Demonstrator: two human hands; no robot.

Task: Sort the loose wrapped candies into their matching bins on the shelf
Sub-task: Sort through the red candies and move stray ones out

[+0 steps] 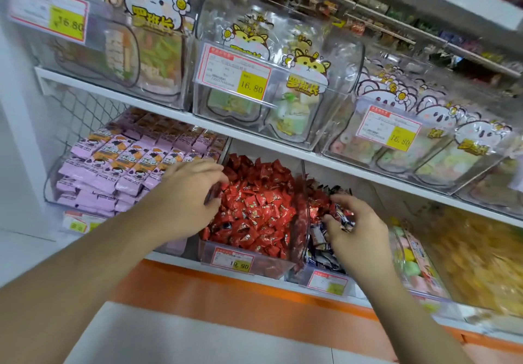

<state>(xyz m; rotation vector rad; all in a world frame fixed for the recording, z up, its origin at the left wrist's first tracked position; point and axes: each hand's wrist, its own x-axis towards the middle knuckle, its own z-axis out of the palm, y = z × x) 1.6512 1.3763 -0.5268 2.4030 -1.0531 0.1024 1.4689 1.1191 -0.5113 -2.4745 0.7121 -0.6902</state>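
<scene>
A clear bin (278, 267) on the lower shelf is heaped with red wrapped candies (256, 208). My left hand (189, 194) reaches over its left rim, fingers curled down among the red candies; what it holds is hidden. To the right, a second clear bin (317, 280) holds dark blue and white wrapped candies (321, 246) mixed with some red ones (318, 205). My right hand (358, 229) is in that bin, fingers curled round a few dark wrapped candies (343, 218).
A wire basket (56, 165) of pink snack packs (119, 165) sits left of the red bin. Pastel sweets (411, 262) and yellow sweets (478, 262) fill bins to the right. Clear bins with price tags (235, 76) line the shelf above. An orange band (226, 293) runs below.
</scene>
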